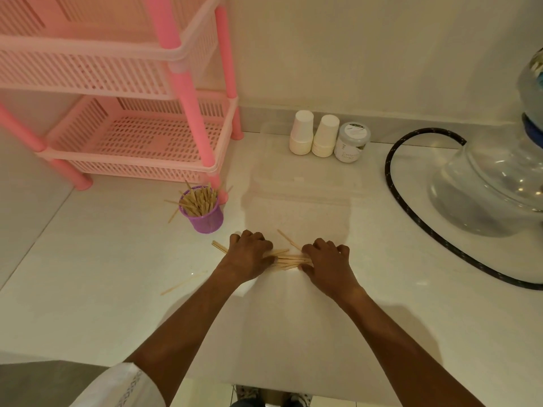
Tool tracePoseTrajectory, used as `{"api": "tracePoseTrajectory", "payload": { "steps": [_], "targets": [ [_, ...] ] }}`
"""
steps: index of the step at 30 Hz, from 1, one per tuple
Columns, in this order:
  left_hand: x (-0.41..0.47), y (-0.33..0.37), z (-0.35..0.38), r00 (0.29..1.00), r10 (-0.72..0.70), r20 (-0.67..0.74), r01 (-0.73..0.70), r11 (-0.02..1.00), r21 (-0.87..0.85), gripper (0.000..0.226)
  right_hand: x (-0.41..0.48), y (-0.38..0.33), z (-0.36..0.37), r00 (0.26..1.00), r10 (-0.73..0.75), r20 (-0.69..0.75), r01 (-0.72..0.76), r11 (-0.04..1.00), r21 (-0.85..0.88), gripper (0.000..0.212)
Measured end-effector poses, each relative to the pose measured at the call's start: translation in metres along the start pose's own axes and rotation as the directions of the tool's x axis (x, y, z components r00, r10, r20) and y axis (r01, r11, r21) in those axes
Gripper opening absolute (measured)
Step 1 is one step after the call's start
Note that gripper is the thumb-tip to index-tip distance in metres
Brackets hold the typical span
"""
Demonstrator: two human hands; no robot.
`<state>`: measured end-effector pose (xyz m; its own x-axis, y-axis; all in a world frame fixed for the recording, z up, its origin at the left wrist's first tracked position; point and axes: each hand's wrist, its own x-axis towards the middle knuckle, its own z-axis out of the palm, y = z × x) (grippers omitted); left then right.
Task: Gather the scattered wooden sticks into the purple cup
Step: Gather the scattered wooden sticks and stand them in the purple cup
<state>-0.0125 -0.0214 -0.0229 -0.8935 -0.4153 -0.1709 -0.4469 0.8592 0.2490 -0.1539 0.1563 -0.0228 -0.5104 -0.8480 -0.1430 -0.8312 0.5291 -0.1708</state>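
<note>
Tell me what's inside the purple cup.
Many wooden sticks stand packed in the cup, some leaning out over its rim. Its wall and the sticks hide their lower ends and the cup's bottom.

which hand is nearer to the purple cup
Left. The left hand is just below and right of the purple cup; the right hand is farther right, past the wooden sticks between them.

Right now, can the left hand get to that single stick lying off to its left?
Probably yes: the lone stick lies on bare counter near the left hand, nothing between them, though that hand holds the bundle.
</note>
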Motion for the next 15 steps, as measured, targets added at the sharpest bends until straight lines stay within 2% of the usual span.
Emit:
{"api": "tracePoseTrajectory", "payload": {
  "steps": [2, 4, 6, 8, 11, 13, 15],
  "targets": [
    [0.0, -0.003, -0.001, 1.0, 0.007, 0.007, -0.007, 1.0, -0.007, 0.054, 0.001, -0.002, -0.001, 1.0, 0.007, -0.013, -0.007, 1.0, -0.015, 0.033],
    [-0.001, -0.006, -0.003, 0.997, 0.03, 0.066, -0.031, 0.999, 0.009, 0.074, 0.003, -0.003, -0.001, 1.0, 0.012, -0.008, -0.013, 1.0, -0.018, 0.033],
    [-0.001, -0.01, -0.005, 0.992, 0.033, 0.12, -0.038, 0.999, 0.036, 0.084, 0.004, -0.004, -0.003, 1.0, 0.013, 0.006, -0.014, 1.0, 0.011, 0.036],
    [0.001, -0.01, -0.008, 0.99, 0.025, 0.137, -0.031, 0.998, 0.047, 0.078, 0.006, -0.005, -0.007, 0.999, 0.012, 0.03, -0.014, 0.998, 0.062, 0.048],
    [0.006, -0.007, -0.014, 0.987, 0.038, 0.154, -0.052, 0.995, 0.086, 0.058, 0.01, -0.009, -0.013, 0.993, 0.011, 0.114, -0.018, 0.998, 0.059, 0.07],
    [0.009, -0.004, -0.019, 0.984, 0.041, 0.171, -0.064, 0.99, 0.129, 0.049, 0.014, -0.012, -0.014, 0.987, 0.006, 0.16, -0.01, 1.0, 0.028, 0.07],
    [0.012, -0.002, -0.021, 0.983, 0.04, 0.178, -0.067, 0.987, 0.149, 0.041, 0.016, -0.016, -0.014, 0.985, -0.011, 0.17, 0.008, 1.0, 0.02, 0.06]
  ]
}}
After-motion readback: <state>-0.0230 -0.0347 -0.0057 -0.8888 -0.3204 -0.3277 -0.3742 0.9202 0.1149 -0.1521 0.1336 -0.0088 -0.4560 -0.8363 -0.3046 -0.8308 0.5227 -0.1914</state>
